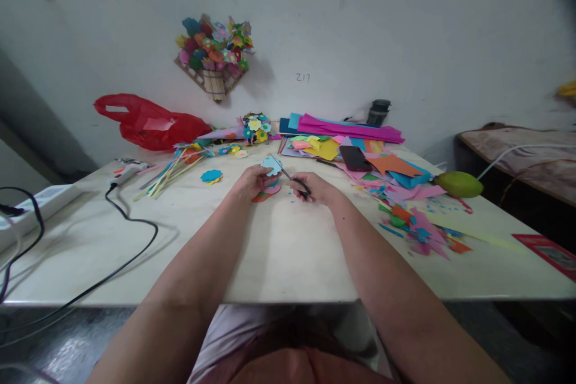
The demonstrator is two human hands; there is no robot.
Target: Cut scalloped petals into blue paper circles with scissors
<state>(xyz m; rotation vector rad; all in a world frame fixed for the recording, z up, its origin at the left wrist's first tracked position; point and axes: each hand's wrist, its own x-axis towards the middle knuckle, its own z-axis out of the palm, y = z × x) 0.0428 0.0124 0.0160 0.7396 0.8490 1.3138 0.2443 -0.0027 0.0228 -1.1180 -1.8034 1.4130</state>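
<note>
My left hand (252, 182) pinches a light blue paper piece (272, 165) with a scalloped edge. Beneath its fingers lie pink and orange paper pieces (269, 192) on the white table (288, 252). A pair of black-handled scissors (302, 187) is in my right hand (314, 187), its blades pointing up and left to the edge of the light blue paper. Small blue scraps lie just below the scissors. Left of my hands, blue and yellow paper flowers (212, 176) sit stacked on the table.
Paper scraps (427, 231) and a phone (354, 158) lie at right, near a green fruit (459, 184). Paper strips (173, 174), a red bag (155, 126), a power strip (42, 210) and black cables are at left. Coloured sheets (346, 128) lie at the back.
</note>
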